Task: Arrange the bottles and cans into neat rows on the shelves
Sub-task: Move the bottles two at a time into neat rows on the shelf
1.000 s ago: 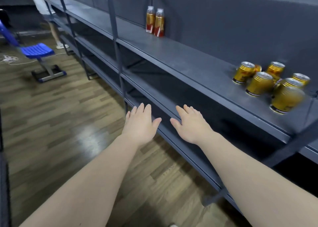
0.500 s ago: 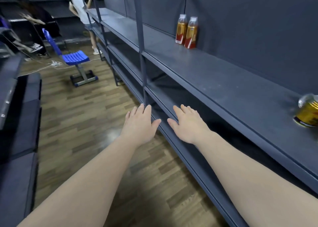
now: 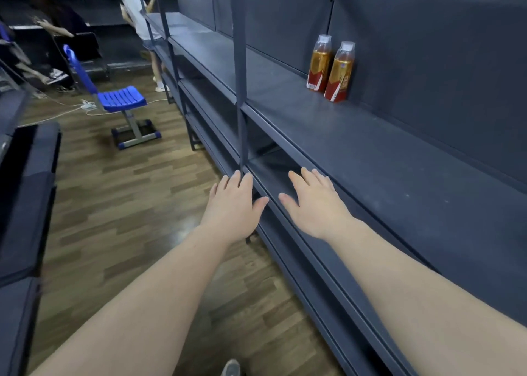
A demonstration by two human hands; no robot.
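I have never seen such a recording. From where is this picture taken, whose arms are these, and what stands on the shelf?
No machine is here. A person wears a camera on the head, so the picture looks forward and down along their own arms. The left hand and the right hand are open, holding nothing. On the grey shelf two amber drinks stand upright, side by side: the nearer bottle and the farther bottle. A blue chair stands farther off.

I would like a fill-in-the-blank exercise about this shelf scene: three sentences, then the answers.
1. The shelf carries ____ bottles, both upright.
2. The left hand and the right hand hold ____.
3. The chair has a ____ seat.

Missing words: two; nothing; blue.
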